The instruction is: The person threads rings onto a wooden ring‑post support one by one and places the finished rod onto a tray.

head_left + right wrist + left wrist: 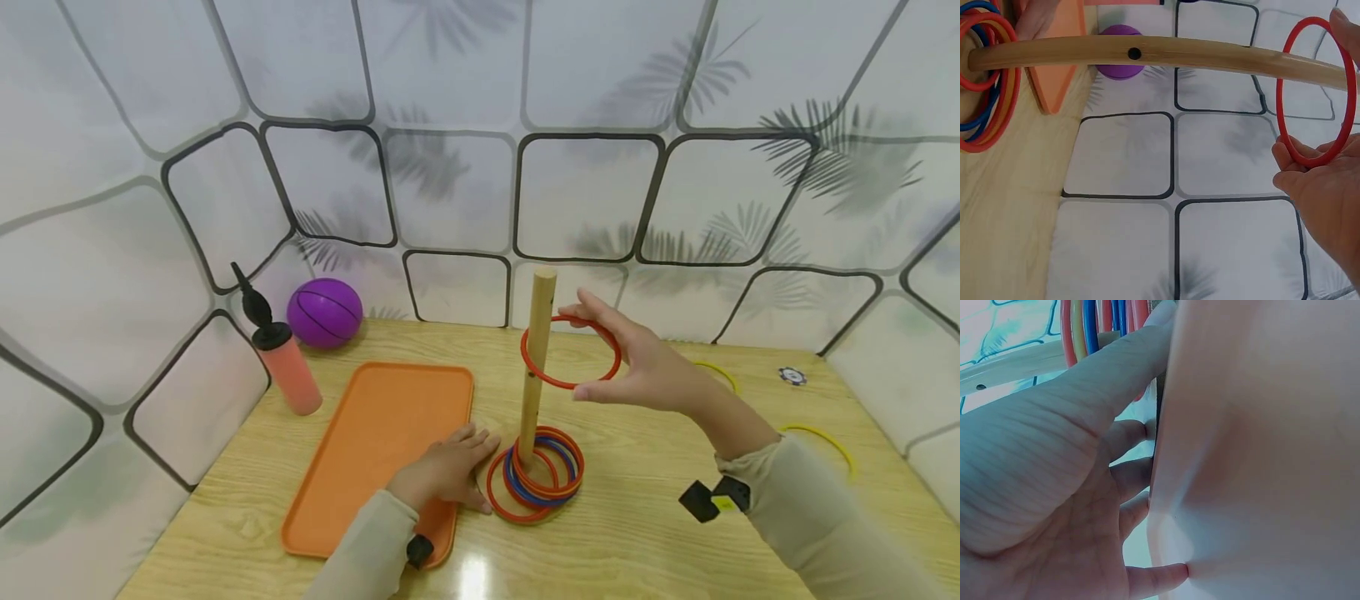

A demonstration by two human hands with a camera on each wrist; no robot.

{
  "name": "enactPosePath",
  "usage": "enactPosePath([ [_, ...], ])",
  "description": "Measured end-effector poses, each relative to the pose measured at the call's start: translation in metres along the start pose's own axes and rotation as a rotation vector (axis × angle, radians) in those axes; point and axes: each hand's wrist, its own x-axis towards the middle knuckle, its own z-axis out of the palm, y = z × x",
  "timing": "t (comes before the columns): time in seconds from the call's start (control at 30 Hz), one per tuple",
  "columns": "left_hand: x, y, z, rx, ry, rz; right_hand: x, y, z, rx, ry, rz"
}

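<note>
My right hand [637, 362] pinches a red ring [617, 360] between thumb and fingertips. The ring is held around the upper part of an upright wooden pole [536, 333]; in the right wrist view the pole [1210, 56] runs through the ring [1280, 103]. Stacked loosely at the pole's foot are several red and blue rings [577, 467], with a yellow one among them in the left wrist view. My left hand [450, 471] rests with fingers spread at the left side of the pole's base, its wrist over the right edge of an orange tray [382, 433].
Behind the tray stand a pink and black hand pump [288, 367] and a purple ball [325, 312]. Past my right arm lie a yellow ring [828, 442], another yellow ring [723, 372] and a small dark-and-white disc [792, 376]. A patterned wall backs the table.
</note>
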Motion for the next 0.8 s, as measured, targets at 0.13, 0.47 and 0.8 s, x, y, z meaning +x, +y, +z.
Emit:
enactPosePath([
  [0.13,-0.001,0.000,-0.001,-0.007,0.000,0.003,-0.008,0.014,0.015,0.023,0.004,0.006],
  [0.47,0.000,-0.001,-0.002,-0.010,-0.010,-0.009,-0.032,0.041,0.057,0.054,0.010,0.127],
  [0.8,-0.001,-0.001,0.000,-0.002,-0.003,-0.007,-0.051,0.065,0.094,0.119,0.020,0.180],
])
